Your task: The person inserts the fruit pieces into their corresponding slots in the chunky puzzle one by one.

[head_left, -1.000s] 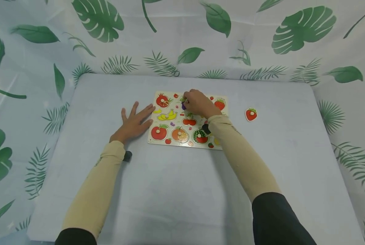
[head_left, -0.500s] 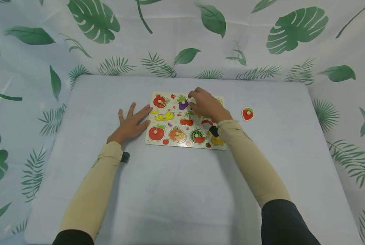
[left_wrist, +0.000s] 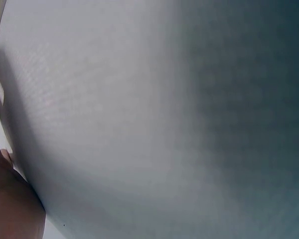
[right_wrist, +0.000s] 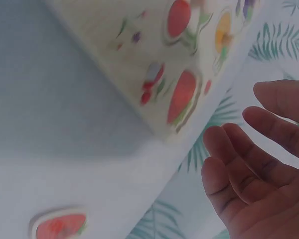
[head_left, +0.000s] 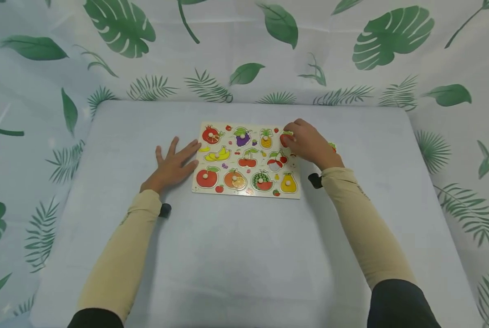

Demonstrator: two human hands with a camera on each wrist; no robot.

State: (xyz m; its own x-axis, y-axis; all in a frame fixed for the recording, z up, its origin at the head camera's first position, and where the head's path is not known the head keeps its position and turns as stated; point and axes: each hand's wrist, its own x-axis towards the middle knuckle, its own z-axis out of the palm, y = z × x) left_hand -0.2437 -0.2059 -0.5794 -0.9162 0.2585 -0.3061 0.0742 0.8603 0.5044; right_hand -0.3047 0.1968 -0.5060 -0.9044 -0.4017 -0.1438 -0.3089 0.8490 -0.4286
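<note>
A cream fruit puzzle board (head_left: pixel 256 130) lies on the table, its fruit pieces bearing small knobs. At its left edge rests my left hand (head_left: pixel 172 165), fingers spread and tips at the rim; only a bit of this hand (left_wrist: pixel 15 204) enters the left wrist view. My right hand (head_left: pixel 312 145) hovers over the upper right corner, beside the board's strawberry (head_left: pixel 286 139). In the right wrist view its fingers (right_wrist: pixel 239 154) are loosely bent with nothing between them. A loose strawberry piece (right_wrist: pixel 60 227) lies right of the board, mostly hidden behind my right hand in the head view.
The table (head_left: pixel 228 255) has a pale cover and rounded corners. Behind it hangs a white cloth (head_left: pixel 162 27) printed with green leaves. Grapes (head_left: pixel 242 138), a pineapple (head_left: pixel 266 140) and several other fruits are on the board.
My right hand has moved right, from the grapes past the pineapple to the strawberry corner, uncovering both fruits. My left hand stays at the board's left edge. The head view has shifted slightly.
</note>
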